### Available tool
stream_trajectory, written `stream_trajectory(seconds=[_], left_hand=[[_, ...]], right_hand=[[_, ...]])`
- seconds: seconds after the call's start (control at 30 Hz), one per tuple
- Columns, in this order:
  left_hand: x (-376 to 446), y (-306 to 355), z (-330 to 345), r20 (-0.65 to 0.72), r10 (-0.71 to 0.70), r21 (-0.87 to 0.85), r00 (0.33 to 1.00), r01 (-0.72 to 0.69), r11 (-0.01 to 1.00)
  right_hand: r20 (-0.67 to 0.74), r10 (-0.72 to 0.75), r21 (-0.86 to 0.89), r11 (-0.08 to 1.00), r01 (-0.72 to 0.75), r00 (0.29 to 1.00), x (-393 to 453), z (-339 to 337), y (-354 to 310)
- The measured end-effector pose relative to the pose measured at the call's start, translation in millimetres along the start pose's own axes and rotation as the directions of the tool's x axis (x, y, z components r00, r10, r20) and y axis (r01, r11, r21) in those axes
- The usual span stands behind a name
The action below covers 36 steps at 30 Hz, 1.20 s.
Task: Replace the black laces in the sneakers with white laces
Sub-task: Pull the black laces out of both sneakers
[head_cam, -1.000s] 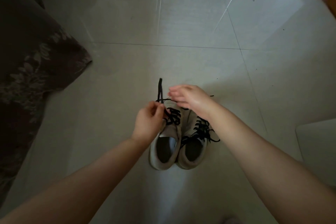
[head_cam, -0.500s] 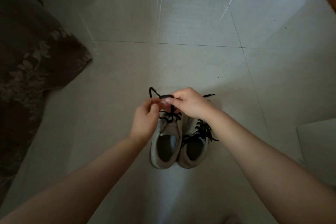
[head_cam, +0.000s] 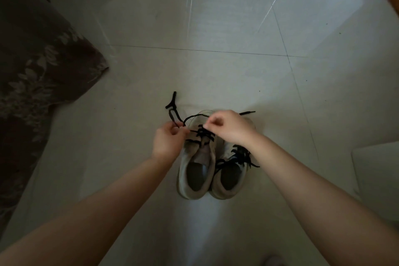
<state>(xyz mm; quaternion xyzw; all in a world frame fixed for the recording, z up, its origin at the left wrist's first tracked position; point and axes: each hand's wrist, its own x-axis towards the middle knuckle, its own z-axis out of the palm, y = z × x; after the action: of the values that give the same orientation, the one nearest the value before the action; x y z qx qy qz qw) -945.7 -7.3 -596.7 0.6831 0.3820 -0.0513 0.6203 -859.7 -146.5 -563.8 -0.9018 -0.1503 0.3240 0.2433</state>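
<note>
With our left hand (head_cam: 167, 142) pinching the freed black lace (head_cam: 172, 114) and our right hand (head_cam: 226, 126) seemingly pinching a crossing, we should loosen the left sneaker (head_cam: 197, 170) eyelet by eyelet.

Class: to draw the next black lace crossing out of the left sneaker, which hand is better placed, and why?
Probably the right hand: its fingertips pinch the black lace over the left sneaker. The left hand grips the freed end beside it.

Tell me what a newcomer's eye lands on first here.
First, the two hands at mid-frame: the left hand pinches a loose end of the black lace, and the right hand pinches it over the left sneaker. Beside it stands the right sneaker, still laced black, on the pale tiled floor.
</note>
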Motion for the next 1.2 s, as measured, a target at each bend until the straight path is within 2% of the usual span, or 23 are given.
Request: stream_trajectory(seconds=[0.1,0.2,0.27,0.4,0.53,0.7,0.8,0.87,1.03,1.1,1.2], left_hand=[[-6,-14,4,0.045,0.033,0.318,0.998,-0.046,0.947],[-18,-25,11,0.185,0.122,0.485,0.975,-0.199,0.851],[-21,-29,13,0.228,0.156,0.516,0.961,-0.256,0.818],[-18,-30,10,0.195,0.237,0.526,0.952,-0.306,0.794],[-17,-32,8,0.168,0.270,0.485,0.948,-0.318,0.815],[-17,-33,7,0.180,0.299,0.454,0.937,-0.348,0.820],[-15,-33,6,0.186,0.283,0.455,0.941,-0.338,0.824],[-14,-34,5,0.205,0.269,0.474,0.941,-0.335,0.814],[-14,-32,5,0.232,0.271,0.527,0.934,-0.355,0.772],[-13,-32,4,0.228,0.273,0.529,0.935,-0.354,0.771],[-13,-33,3,0.225,0.269,0.540,0.936,-0.350,0.765]], right_hand=[[-0.006,-0.029,-0.214,0.977,0.027,1.000,-6,17,18],[-0.034,-0.097,-0.329,0.941,0.080,0.995,-8,24,15],[-0.014,-0.125,-0.422,0.900,0.108,0.992,-9,25,7],[0.032,-0.105,-0.638,0.764,0.101,0.994,-11,34,-8],[0.017,-0.146,-0.684,0.720,0.118,0.989,-12,43,-6],[0.018,-0.101,-0.609,0.788,0.091,0.995,-7,43,4],[-0.013,-0.084,-0.471,0.879,0.068,0.996,-5,39,9],[-0.078,-0.081,-0.403,0.914,0.043,0.994,-6,42,14],[-0.284,-0.154,-0.362,0.931,0.043,0.947,-10,55,24],[-0.310,-0.056,-0.209,0.978,-0.010,0.949,-10,51,22],[-0.213,0.190,0.196,0.969,-0.148,0.958,-8,35,14]])
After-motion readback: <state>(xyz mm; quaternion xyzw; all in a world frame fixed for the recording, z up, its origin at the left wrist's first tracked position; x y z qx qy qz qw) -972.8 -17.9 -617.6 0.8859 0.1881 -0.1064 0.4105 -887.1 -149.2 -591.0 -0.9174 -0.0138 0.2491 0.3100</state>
